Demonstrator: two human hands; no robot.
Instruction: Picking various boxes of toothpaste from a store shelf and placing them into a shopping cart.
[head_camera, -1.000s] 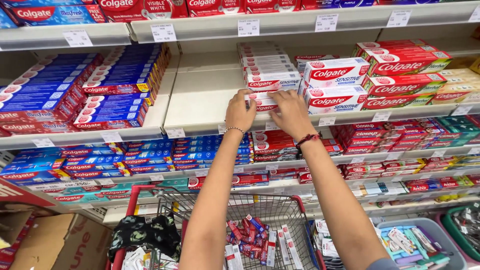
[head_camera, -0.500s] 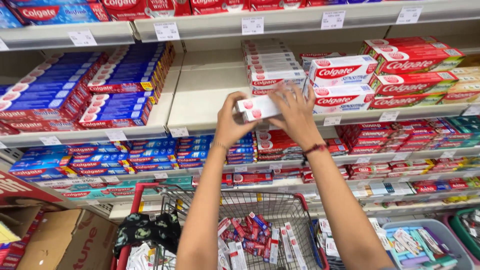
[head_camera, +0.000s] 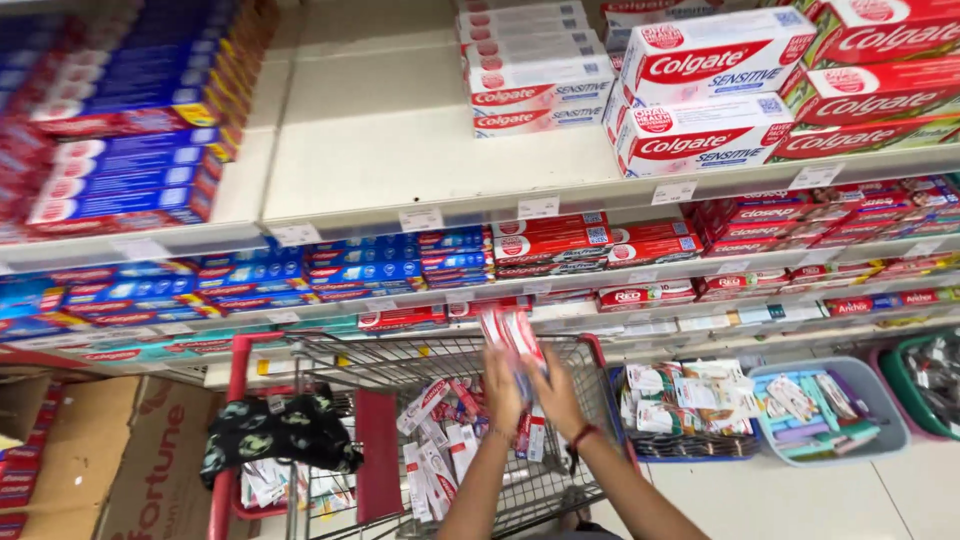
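- A bundle of red-and-white toothpaste boxes, blurred by motion, is held above the wire shopping cart, just in front of its far rim.
- The left hand grips the bundle from the left, fingers closed up along the boxes' lower side.
- The right hand, a dark-red band at its wrist, holds the same bundle from the right, fingers curled against it.
- Below the hands, more loose red-and-white boxes lie in the cart's basket; a dark patterned cloth hangs in the child seat.
- Right of the cart, a blue basket and a grey tub hold small packets on the floor.
- Above, a pale shelf stands partly bare, with stacked white-and-red cartons to its right and blue boxes to its left.
- A brown cardboard carton sits at the lower left.
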